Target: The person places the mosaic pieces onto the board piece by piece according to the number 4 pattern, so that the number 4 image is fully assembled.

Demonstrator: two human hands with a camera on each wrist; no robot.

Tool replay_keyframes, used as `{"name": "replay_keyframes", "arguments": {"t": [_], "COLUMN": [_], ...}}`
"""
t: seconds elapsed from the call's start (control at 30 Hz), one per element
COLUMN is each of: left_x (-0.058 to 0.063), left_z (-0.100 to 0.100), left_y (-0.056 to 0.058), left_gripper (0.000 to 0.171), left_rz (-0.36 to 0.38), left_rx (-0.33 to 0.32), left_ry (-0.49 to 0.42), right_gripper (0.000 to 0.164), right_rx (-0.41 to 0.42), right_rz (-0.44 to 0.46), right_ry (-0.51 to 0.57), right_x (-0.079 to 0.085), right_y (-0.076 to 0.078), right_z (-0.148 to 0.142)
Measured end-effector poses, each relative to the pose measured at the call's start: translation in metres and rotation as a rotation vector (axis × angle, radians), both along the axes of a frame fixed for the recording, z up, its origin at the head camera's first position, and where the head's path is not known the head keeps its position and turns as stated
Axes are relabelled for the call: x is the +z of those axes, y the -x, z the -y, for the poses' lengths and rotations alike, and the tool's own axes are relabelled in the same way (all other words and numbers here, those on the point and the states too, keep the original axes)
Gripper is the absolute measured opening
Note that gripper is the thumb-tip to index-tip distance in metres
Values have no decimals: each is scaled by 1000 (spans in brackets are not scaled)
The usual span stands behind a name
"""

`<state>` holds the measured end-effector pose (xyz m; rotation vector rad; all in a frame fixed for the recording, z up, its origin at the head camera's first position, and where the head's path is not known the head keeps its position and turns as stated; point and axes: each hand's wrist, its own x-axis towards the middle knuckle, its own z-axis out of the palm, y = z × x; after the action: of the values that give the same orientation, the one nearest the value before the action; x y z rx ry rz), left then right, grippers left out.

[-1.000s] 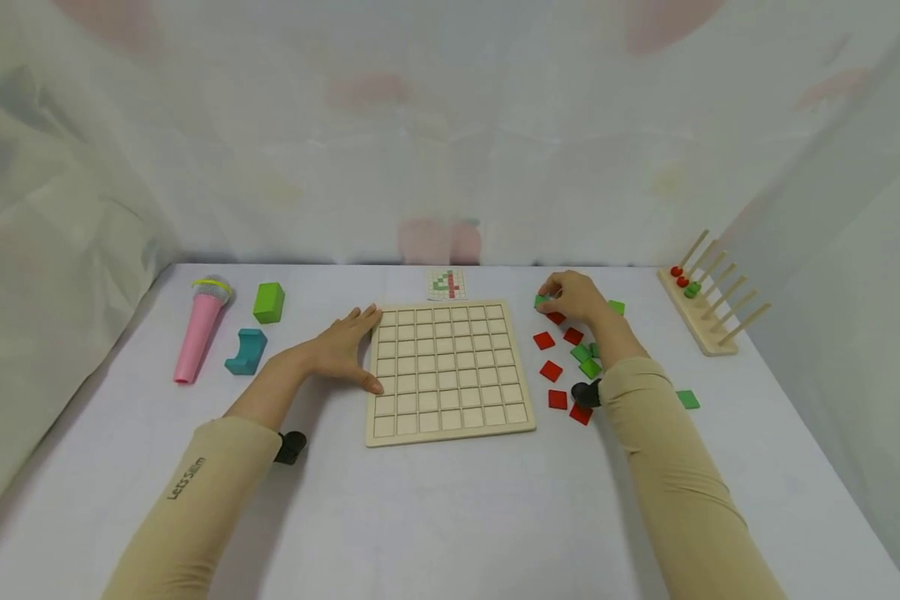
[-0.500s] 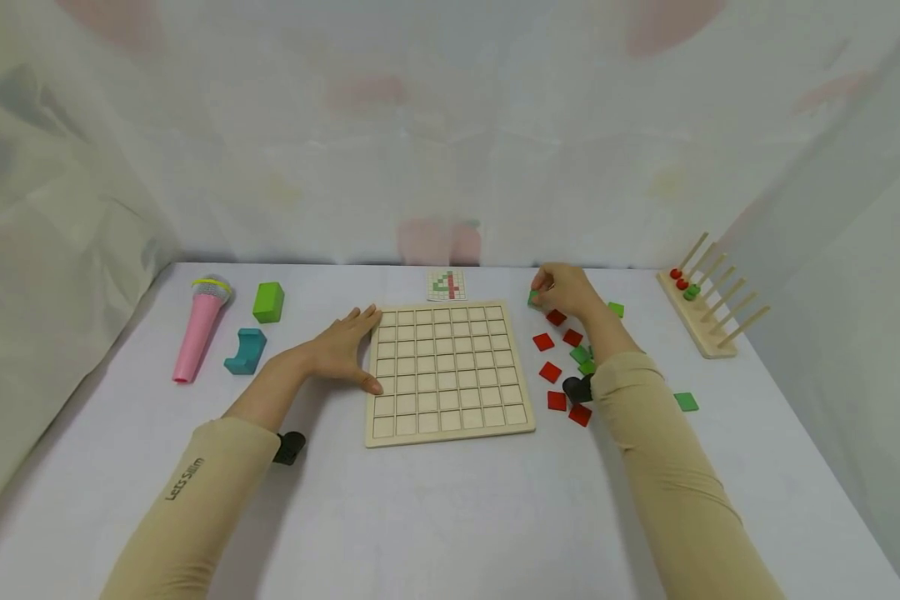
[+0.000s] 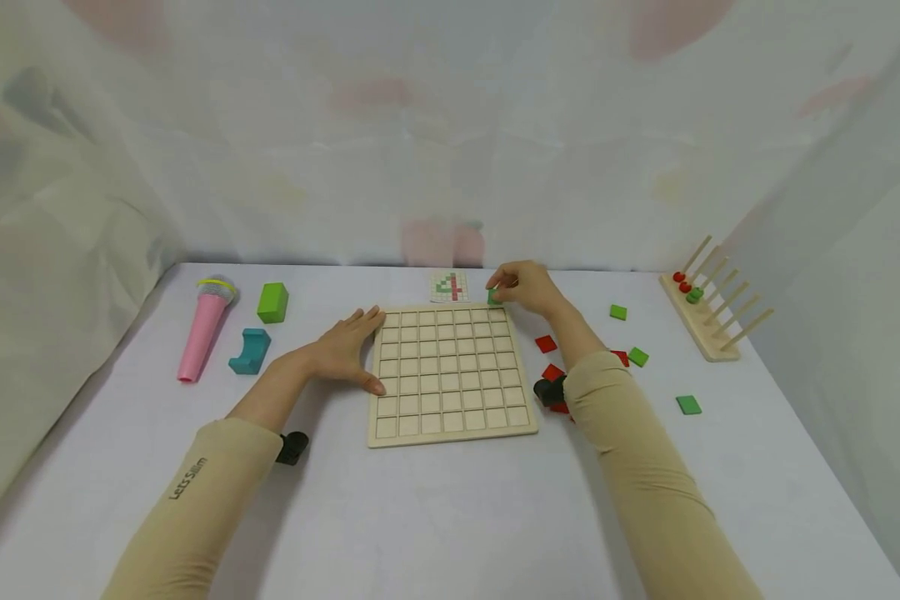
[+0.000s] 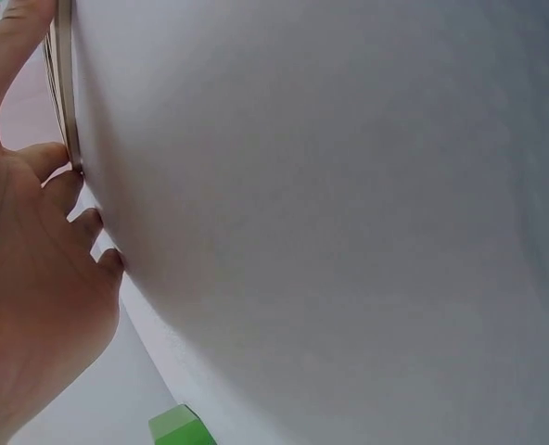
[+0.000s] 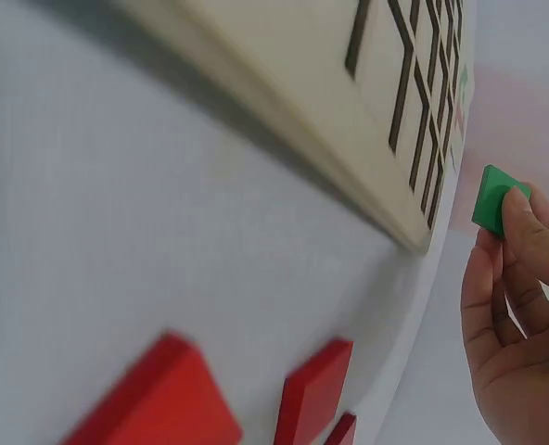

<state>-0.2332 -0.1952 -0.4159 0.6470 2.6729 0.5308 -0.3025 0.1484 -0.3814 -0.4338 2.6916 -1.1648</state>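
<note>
My right hand [image 3: 528,287] pinches a green square tile [image 5: 497,199] between thumb and fingers, raised over the far right corner of the wooden grid board [image 3: 453,439]. My left hand [image 3: 341,348] lies spread at the board's left edge, thumb and fingertips on the frame, as the left wrist view also shows. The board's square cells hold no tiles. Just behind it lies a small pattern card [image 3: 448,287] with green and red squares. Red tiles [image 3: 546,344] are scattered to the right, some hidden under the right forearm.
Loose green tiles [image 3: 688,405] lie farther right. A wooden peg rack [image 3: 701,321] with red and green beads stands at the right edge. On the left are a pink toy microphone [image 3: 204,329], a green block [image 3: 272,302] and a teal arched block [image 3: 251,352].
My right hand has carried the green tile leftward, from beside the red tiles to the board's far right corner. My left hand stays where it was.
</note>
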Motion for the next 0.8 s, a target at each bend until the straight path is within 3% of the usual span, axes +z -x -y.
{"name": "replay_keyframes", "arguments": {"t": [0.33, 0.8], "left_x": [-1, 3], "left_z": [-1, -3], "left_y": [0, -2], "left_gripper": [137, 128], "left_rz": [-13, -37], "left_rx": [8, 27], "left_ry": [13, 14], "right_gripper": [20, 20], "right_rx": [66, 59], "right_rz": [11, 92], "right_ry": [20, 6], "right_x": [-7, -8], "right_y": [2, -5], "right_z": [26, 44]}}
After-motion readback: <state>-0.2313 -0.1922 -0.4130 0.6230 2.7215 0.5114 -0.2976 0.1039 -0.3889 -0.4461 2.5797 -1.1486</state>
